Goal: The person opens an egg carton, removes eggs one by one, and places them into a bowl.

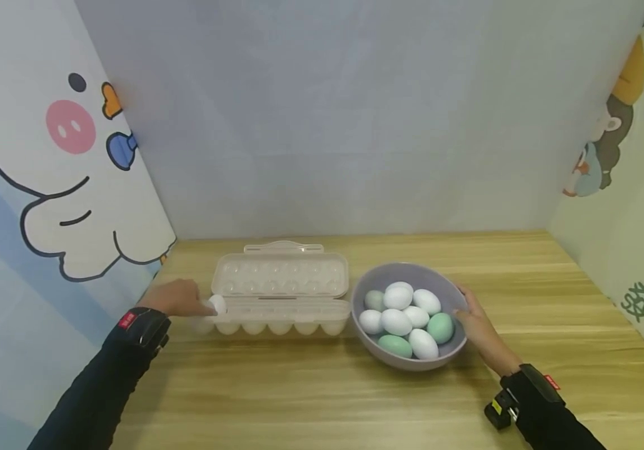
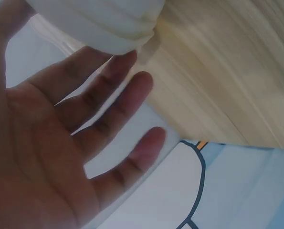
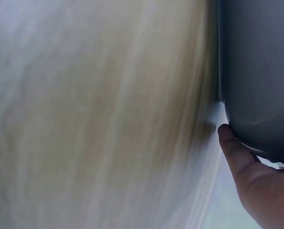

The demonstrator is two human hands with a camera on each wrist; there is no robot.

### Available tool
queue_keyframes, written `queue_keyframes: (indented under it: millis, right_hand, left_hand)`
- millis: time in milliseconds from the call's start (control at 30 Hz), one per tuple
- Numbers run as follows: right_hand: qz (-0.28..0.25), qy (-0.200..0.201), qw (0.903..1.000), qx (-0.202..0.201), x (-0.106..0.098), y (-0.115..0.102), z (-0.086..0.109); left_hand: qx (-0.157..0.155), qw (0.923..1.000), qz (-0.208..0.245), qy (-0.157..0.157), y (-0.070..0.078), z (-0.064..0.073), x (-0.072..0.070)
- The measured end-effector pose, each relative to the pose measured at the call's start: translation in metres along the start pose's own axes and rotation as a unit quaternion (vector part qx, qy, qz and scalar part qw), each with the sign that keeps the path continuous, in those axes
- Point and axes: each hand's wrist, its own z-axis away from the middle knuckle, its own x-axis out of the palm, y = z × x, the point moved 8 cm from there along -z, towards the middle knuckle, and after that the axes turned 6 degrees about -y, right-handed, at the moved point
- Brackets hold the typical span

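At the left end of a clear plastic egg carton (image 1: 288, 309), my left hand (image 1: 178, 298) has thumb and index finger at a white egg (image 1: 218, 304) in the front corner. In the left wrist view the carton's end (image 2: 103, 24) covers those fingertips, and the other fingers spread loosely beneath it. My right hand (image 1: 479, 325) grips the right rim of a grey-purple bowl (image 1: 364, 340), its thumb over the rim. Several white eggs (image 1: 396, 322) and a few green ones (image 1: 441, 328) lie in the bowl. The right wrist view shows the bowl's outer wall (image 3: 261, 71) beside the fingers.
The carton's lid (image 1: 279, 275) is folded back behind its base, which stands on a wooden table (image 1: 277, 394). The bowl stands just right of the carton. A plain grey wall (image 1: 327, 125) rises behind, with printed panels at left and right.
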Motion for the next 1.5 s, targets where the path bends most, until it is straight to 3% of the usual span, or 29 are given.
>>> queue_keyframes:
  millis: [100, 333, 467, 567, 733, 833, 1033, 1133, 1300, 1400, 1500]
  right_hand:
    - [0.001, -0.002, 1.0, -0.008, -0.002, 0.0, 0.001]
    - [-0.001, -0.001, 0.9999, -0.014, -0.008, -0.001, 0.003]
    - [-0.001, 0.003, 0.9999, -0.011, -0.011, 0.0, 0.004]
    - [-0.003, 0.006, 0.9999, -0.009, -0.013, 0.001, 0.005]
    - [-0.005, 0.011, 0.9999, -0.003, -0.015, 0.003, 0.007]
    - [-0.008, 0.014, 0.9999, -0.005, -0.015, 0.003, 0.007]
    - [-0.009, 0.019, 0.9998, -0.007, -0.015, 0.003, 0.004]
    - [-0.013, 0.019, 0.9997, -0.009, -0.014, 0.004, 0.002]
    - [-0.015, 0.018, 0.9997, -0.01, -0.01, 0.003, 0.002]
    - [-0.02, 0.013, 0.9996, -0.017, -0.005, 0.002, 0.0]
    - [-0.025, 0.012, 0.9994, -0.023, 0.0, 0.002, -0.002]
  left_hand:
    - [0.006, 0.9999, 0.004, 0.012, 0.001, -0.006, 0.0]
    - [0.018, 0.9967, 0.029, 0.074, 0.006, -0.013, -0.007]
    - [0.048, 0.9907, 0.053, 0.116, 0.023, -0.01, -0.019]
    - [0.093, 0.9788, 0.07, 0.169, 0.044, -0.008, -0.032]
    - [0.163, 0.9557, 0.071, 0.235, 0.096, -0.009, -0.054]
    - [0.21, 0.9427, 0.069, 0.25, 0.137, -0.009, -0.069]
    - [0.324, 0.9068, 0.027, 0.268, 0.226, -0.007, -0.095]
    - [0.364, 0.8975, 0.005, 0.248, 0.267, -0.013, -0.097]
    - [0.431, 0.8831, -0.044, 0.181, 0.329, -0.029, -0.08]
    - [0.46, 0.8753, -0.068, 0.133, 0.356, -0.039, -0.065]
    - [0.479, 0.8678, -0.08, 0.106, 0.377, -0.049, -0.05]
